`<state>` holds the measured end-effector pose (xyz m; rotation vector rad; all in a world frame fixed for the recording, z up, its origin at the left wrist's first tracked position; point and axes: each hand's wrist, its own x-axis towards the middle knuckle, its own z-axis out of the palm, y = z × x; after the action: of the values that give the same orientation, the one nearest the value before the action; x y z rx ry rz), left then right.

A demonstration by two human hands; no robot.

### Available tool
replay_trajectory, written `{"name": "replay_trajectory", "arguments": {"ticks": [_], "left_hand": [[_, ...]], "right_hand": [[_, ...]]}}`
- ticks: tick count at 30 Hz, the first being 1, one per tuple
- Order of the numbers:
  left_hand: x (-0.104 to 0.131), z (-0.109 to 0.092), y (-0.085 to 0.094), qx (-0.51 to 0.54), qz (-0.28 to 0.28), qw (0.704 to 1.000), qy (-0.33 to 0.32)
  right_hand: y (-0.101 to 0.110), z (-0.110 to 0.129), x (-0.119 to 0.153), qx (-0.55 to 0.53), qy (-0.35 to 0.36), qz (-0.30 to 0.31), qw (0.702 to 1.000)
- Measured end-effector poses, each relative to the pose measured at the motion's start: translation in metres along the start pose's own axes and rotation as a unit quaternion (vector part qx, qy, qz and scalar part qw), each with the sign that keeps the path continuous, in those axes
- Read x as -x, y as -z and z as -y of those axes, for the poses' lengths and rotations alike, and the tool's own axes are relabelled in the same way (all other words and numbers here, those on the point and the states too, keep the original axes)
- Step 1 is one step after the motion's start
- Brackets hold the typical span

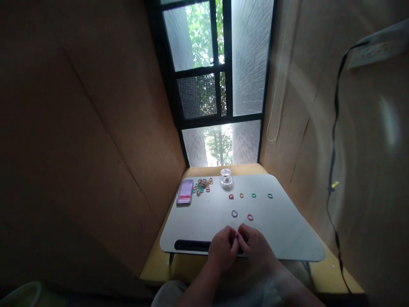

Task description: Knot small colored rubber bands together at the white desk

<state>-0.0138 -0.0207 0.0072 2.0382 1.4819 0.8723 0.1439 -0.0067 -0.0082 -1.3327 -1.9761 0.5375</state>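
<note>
My left hand (223, 246) and my right hand (253, 242) meet at the front edge of a white folding table (198, 221), fingertips pinched together. A tiny reddish bit shows between the fingertips, too small to name. Just beyond them lie a purple ring (234, 213) and a pink ring (250, 217). Farther back, a row holds a red ring (231, 196), a yellow ring (241, 195), a green ring (253, 195) and a dark teal ring (270, 196). A pile of coloured rings (203, 186) sits at the back left.
A clear jar (226, 180) stands at the table's back. The phone (185, 192) lies at the left edge. A black slot (191, 245) runs along the front. Behind is a window (220, 145); a black cable (332, 162) hangs on the right wall.
</note>
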Motion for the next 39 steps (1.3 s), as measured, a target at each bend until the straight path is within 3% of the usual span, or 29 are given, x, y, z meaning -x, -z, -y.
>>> {"name": "replay_trajectory", "arguments": {"ticks": [39], "left_hand": [[0.0001, 0.0018, -0.0056, -0.04, -0.001, 0.999, -0.002]], "right_hand": [[-0.0011, 0.0003, 0.0019, 0.0, -0.007, -0.009, 1.0]]}}
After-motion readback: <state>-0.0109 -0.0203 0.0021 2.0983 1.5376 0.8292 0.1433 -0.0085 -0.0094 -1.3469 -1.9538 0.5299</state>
